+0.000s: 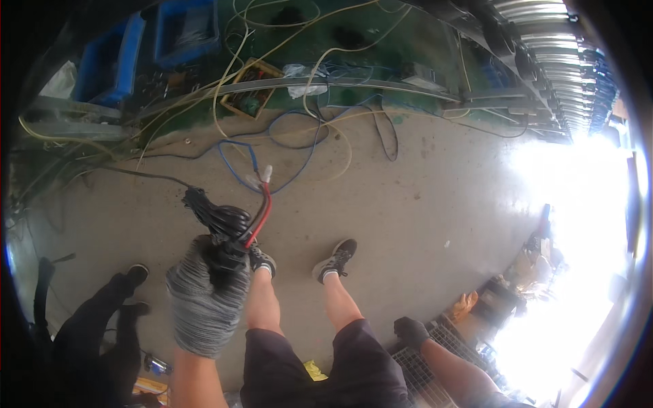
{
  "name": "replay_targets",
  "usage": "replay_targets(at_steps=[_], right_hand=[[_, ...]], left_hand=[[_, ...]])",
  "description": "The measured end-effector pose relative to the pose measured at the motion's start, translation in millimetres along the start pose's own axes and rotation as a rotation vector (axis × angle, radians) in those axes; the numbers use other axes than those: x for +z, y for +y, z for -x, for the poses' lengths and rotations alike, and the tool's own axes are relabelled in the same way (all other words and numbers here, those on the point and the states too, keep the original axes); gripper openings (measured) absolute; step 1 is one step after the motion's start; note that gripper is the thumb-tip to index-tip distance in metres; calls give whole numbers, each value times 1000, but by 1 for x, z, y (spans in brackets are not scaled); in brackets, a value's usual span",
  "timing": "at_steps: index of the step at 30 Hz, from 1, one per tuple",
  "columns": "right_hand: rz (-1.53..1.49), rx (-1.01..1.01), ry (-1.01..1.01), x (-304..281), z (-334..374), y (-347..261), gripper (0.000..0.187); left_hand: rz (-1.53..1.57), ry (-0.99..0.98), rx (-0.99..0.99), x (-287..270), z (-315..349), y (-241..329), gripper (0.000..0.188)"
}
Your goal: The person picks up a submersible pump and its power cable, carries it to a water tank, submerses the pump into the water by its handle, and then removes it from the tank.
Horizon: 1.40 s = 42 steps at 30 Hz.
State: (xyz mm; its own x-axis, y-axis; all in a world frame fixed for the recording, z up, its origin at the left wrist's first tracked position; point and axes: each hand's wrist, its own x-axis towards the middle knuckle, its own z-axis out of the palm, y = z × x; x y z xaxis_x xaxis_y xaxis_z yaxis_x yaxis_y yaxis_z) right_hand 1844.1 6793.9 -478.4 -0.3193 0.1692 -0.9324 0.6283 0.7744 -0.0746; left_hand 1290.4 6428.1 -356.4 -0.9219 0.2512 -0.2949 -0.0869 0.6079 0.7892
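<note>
Above the grey floor (422, 197), I watched the gloved left hand (207, 296) closed in a fist; whether the gloved right hand (411, 333), well apart from it, was open or closed, I couldn't tell. The left gripped a coiled black cable (221, 219), beside which a red wire (266, 209) rose to a clear connector (266, 174).

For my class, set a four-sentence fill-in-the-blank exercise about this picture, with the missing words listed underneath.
1. The wearer's left hand grips a coiled bundle of ______ cable.
2. Beside the dark wire at the bundle's end runs a ______ wire.
3. The two crates at the picture's upper left are coloured ______.
4. The right hand, near the wire grid, wears a dark ______.

Missing words: black; red; blue; glove.
</note>
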Motion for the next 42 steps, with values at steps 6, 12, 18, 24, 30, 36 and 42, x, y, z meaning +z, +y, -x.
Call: replay_targets(at_steps=[6, 12, 18, 24, 30, 36, 42], right_hand=[[-52, 146, 8, -67, -16, -113, 31], [629, -272, -80, -107, -37, -185, 24], [-122, -436, 310, -88, -56, -168, 18], [-447, -413, 371, -167, 5, -212, 20], [-487, -68, 154, -184, 18, -162, 17], [-857, 72, 146, -155, 14, -99, 17], [-907, 299, -41, -231, -15, -118, 19]], left_hand=[[103, -3, 10, -9, 2, -26, 15], [-171, 66, 105, -44, 27, -34, 19], [40, 71, -10, -59, 44, -12, 24], [156, 97, -33, -102, 67, 28, 27], [129, 67, -24, -114, 78, 52, 27], [125, 138, -80, -141, 92, 114, 28], [327, 228, -212, -153, 103, 154, 29]])
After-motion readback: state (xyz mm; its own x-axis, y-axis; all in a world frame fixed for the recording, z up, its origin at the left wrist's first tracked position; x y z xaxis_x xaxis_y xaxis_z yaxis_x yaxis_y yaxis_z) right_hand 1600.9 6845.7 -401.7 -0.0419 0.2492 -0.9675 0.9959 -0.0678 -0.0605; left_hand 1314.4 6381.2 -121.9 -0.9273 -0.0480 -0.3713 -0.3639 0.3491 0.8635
